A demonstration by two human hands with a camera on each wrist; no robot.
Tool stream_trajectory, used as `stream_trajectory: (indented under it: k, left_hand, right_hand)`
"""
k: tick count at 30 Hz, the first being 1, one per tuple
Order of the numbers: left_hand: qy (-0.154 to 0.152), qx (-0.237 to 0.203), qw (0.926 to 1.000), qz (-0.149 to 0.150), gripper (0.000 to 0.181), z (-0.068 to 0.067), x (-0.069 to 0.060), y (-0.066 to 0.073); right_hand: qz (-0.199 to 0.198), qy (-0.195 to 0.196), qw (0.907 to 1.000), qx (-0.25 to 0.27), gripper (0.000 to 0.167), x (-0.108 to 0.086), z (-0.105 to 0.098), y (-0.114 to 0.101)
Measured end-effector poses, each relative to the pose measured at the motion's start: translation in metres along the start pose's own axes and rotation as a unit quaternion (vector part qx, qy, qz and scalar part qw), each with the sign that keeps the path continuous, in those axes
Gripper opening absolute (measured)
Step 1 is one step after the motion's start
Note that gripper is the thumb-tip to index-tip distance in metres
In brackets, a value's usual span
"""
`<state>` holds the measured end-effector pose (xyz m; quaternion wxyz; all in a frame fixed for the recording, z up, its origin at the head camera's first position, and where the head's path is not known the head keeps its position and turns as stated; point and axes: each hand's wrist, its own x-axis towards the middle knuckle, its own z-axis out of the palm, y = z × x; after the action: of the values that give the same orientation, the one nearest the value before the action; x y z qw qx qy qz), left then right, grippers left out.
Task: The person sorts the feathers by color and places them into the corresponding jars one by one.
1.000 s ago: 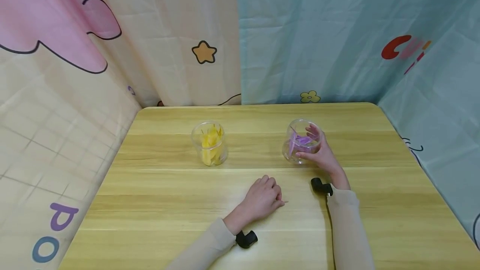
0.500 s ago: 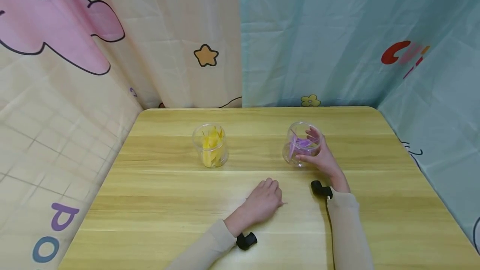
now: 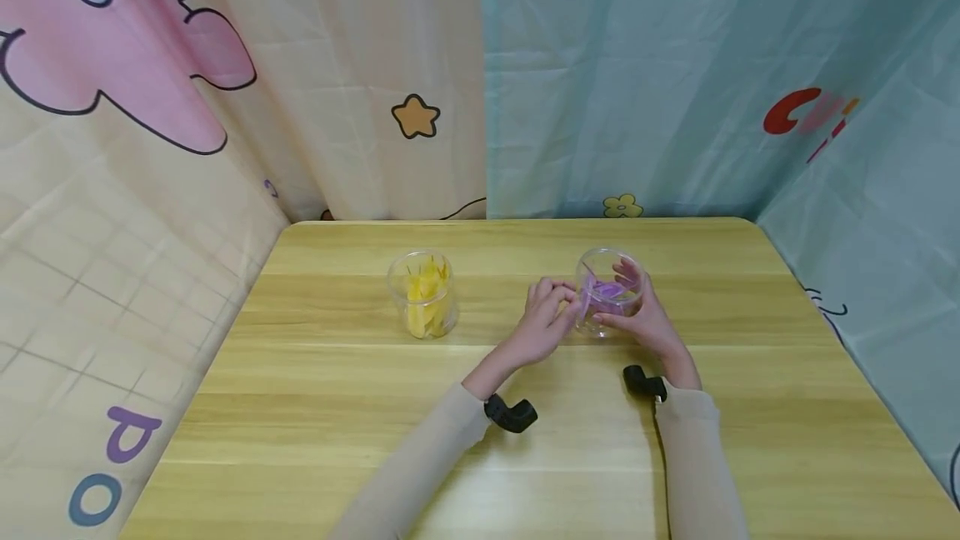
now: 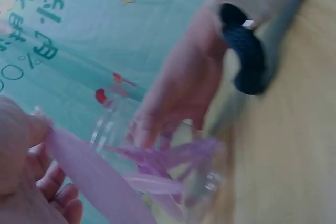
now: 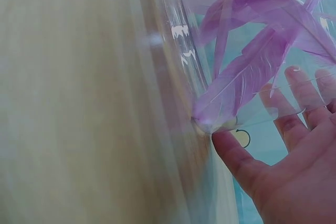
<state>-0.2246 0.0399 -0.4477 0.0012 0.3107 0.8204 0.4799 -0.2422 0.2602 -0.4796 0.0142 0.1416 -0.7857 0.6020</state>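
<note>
In the head view my left hand (image 3: 543, 322) is beside the left side of a clear jar (image 3: 598, 252). Its thumb and finger pinch a purple feather (image 4: 92, 174) by one end, as the left wrist view shows; the other end runs off the frame's edge. My right hand (image 3: 654, 323) holds the same jar from the right, thumb at the near side and fingers behind the glass. Inside lie several purple feathers (image 5: 249, 72), tangled at different angles. The jar stands upright on the table.
A second clear jar (image 3: 397, 267) stands to the left, holding several yellow feathers (image 3: 427, 300). Both rest on a wooden table (image 3: 315, 407). Patterned curtains (image 3: 555, 107) hang behind it and at the sides. Black wrist cameras (image 3: 512, 415) sit on both sleeves.
My left hand has risen from the table's middle and moved forward to the purple feathers' jar, carrying a feather. My right hand has stayed on the jar. The head view has tilted slightly.
</note>
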Motion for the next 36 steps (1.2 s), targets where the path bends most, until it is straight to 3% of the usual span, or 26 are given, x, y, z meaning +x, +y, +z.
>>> stream_trajectory:
  k: [3,6,13,16,19,22,30,36]
  left_hand:
    - [0.064,-0.063,0.9960,-0.001,0.028,-0.003,0.024,0.007]
    - [0.120,-0.115,0.9860,0.001,0.028,-0.003,0.046,0.014]
    - [0.211,-0.250,0.9451,0.007,0.032,0.007,0.087,0.020]
    - [0.228,-0.267,0.9362,0.005,0.033,0.014,0.097,0.015]
    - [0.230,-0.255,0.9393,0.004,0.030,0.020,0.102,0.008]
    - [0.219,-0.235,0.9471,0.013,0.028,0.025,0.102,0.000]
    - [0.166,-0.153,0.9741,0.018,0.018,0.033,0.085,-0.018]
    - [0.153,-0.137,0.9777,0.044,0.014,0.031,0.069,-0.025]
  right_hand:
    - [0.003,-0.001,1.0000,-0.001,0.095,-0.001,0.000,-0.008]
    - [0.007,-0.002,1.0000,0.002,0.094,-0.001,0.000,-0.011]
    - [0.009,0.001,0.9999,0.009,0.092,-0.004,0.002,-0.009]
    - [0.007,0.000,0.9999,0.011,0.093,-0.003,0.002,-0.009]
    - [0.002,-0.001,1.0000,0.007,0.092,-0.002,0.002,-0.008]
    - [-0.001,-0.001,1.0000,0.005,0.092,-0.002,0.002,-0.008]
    - [-0.008,-0.003,0.9999,0.008,0.093,-0.002,0.003,-0.006]
    - [-0.005,-0.001,1.0000,0.006,0.095,0.002,-0.002,0.012]
